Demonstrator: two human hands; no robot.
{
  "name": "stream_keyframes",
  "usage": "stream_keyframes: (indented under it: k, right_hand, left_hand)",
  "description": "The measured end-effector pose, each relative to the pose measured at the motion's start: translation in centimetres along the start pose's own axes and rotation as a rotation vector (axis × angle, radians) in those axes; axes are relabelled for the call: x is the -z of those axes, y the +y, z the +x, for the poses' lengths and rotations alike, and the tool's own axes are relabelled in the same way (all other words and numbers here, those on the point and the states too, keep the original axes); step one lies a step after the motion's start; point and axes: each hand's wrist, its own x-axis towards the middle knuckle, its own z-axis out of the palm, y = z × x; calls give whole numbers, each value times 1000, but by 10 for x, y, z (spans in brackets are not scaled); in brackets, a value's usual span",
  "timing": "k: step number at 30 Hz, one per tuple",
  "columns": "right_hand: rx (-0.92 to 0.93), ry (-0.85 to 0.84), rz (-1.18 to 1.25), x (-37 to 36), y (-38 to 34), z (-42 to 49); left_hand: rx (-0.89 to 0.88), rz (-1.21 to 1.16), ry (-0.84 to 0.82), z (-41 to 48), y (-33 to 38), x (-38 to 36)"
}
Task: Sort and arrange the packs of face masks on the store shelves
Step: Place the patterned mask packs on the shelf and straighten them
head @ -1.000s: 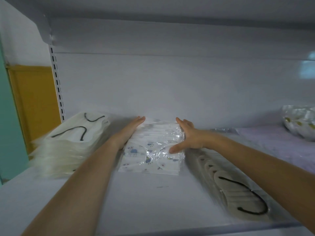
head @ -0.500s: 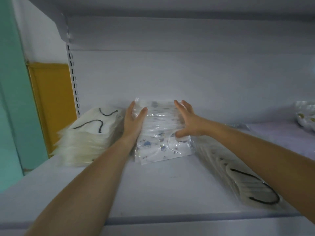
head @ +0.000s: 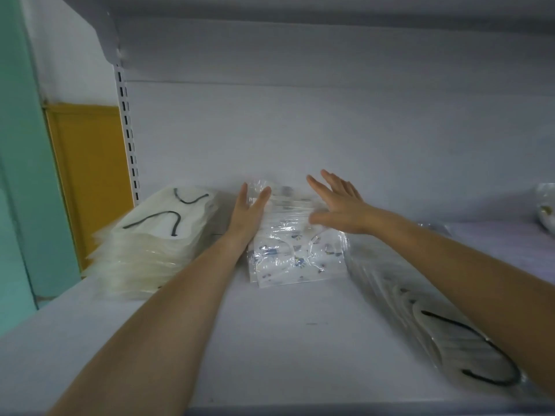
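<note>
The white metal shelf (head: 300, 340) has bare room in front, up to its front edge. A tall stack of cream masks with black loops in clear bags (head: 156, 241) stands at the left. A slanted row of the same cream masks (head: 435, 325) lies at the right. Between them, near the back wall (head: 330, 130), sits the pile of white printed mask packs in clear plastic (head: 294, 253). The left hand (head: 249, 211) lies flat against the pile's left side, fingers straight, grip wide. The right hand (head: 339, 205) is over its top right, fingers spread, grip wide, holding nothing. It is blurred, so I cannot tell if it touches.
</note>
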Motion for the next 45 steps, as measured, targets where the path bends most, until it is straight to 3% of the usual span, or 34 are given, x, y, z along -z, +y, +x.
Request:
stream_keyframes:
  k: [2, 6, 12, 16, 21, 29, 36, 41, 45]
  right_hand:
    - [0, 63, -23, -5, -15, 5]
    - [-47, 9, -172, -34, -25, 11]
    - [-92, 65, -157, -40, -19, 18]
    - [-137, 46, -11, -35, -10, 14]
    - [-59, 37, 262, -29, 2, 11]
    - [-82, 93, 376, -34, 13, 14]
    - [-105, 43, 361, -19, 6, 15]
    - [-183, -189, 158, -11, 1, 13]
    - [-162, -1, -12, -11, -20, 24]
  left_hand:
    - [23, -18, -2, 0, -1, 1]
    - [80, -87, -16, 0, -4, 5]
    - [146, -2, -51, 2, -16, 10]
    - [196, 67, -35, 16, -33, 13]
    - [213, 31, -29, 12, -26, 11]
    - [135, -87, -135, 10, -26, 13]
    - [139, -167, -114, 15, -30, 16]
    - [215, -133, -171, 19, -38, 19]
    - [368, -167, -185, 39, -52, 21]
